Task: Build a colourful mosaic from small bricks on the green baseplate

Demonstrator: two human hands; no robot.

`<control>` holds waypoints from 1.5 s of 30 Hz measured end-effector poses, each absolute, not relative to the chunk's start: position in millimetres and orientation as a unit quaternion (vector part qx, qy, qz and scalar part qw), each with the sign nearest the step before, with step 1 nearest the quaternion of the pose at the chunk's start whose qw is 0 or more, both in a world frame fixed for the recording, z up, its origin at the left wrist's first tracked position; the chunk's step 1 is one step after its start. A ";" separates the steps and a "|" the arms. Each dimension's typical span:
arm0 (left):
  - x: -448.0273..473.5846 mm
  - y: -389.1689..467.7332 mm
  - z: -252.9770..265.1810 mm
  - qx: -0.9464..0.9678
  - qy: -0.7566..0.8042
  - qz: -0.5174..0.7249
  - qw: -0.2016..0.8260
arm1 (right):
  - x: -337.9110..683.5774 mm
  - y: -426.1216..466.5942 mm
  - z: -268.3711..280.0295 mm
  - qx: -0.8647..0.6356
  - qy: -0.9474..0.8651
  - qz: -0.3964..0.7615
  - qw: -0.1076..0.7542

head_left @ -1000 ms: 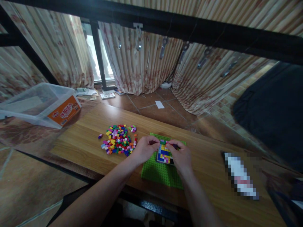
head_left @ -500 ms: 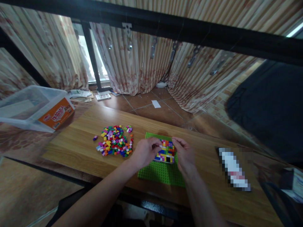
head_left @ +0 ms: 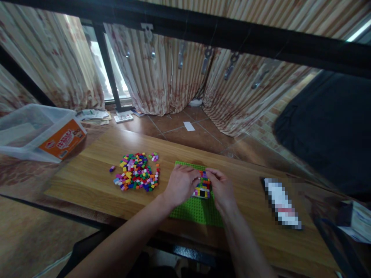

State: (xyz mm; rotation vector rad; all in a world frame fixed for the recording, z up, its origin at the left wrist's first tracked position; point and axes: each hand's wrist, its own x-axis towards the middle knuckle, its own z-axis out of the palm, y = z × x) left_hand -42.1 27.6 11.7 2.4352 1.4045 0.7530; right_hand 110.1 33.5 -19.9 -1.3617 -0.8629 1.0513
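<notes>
A green studded baseplate lies on the wooden table in front of me. On it sits a small block of multicoloured toy bricks, its left part covered by my left hand. My left hand reaches over the block with fingers curled and bunched together; anything between the fingertips is hidden. At the block's far right corner, my right hand is closed, thumb and fingers pinched on the edge. A pile of loose coloured bricks lies left of the baseplate.
A clear plastic bin with an orange label stands beyond the table's left end. Right of my hands, a blurred-out flat object lies on the table. A dark metal bar crosses above, before striped curtains.
My left hand has moved over the block, covering more of its left side. My right hand stays at the right edge. The whole view has shifted slightly.
</notes>
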 end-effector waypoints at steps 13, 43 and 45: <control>-37.4 22.2 8.6 0.822 0.498 0.246 0.121 | 110.0 29.8 -15.3 -0.577 -0.392 0.464 0.546; -36.8 20.2 5.0 0.810 0.509 0.252 0.146 | 111.1 29.0 -16.4 -0.617 -0.448 0.427 0.486; -38.1 18.1 5.3 0.807 0.510 0.255 0.153 | 110.5 29.6 -16.6 -0.620 -0.450 0.425 0.482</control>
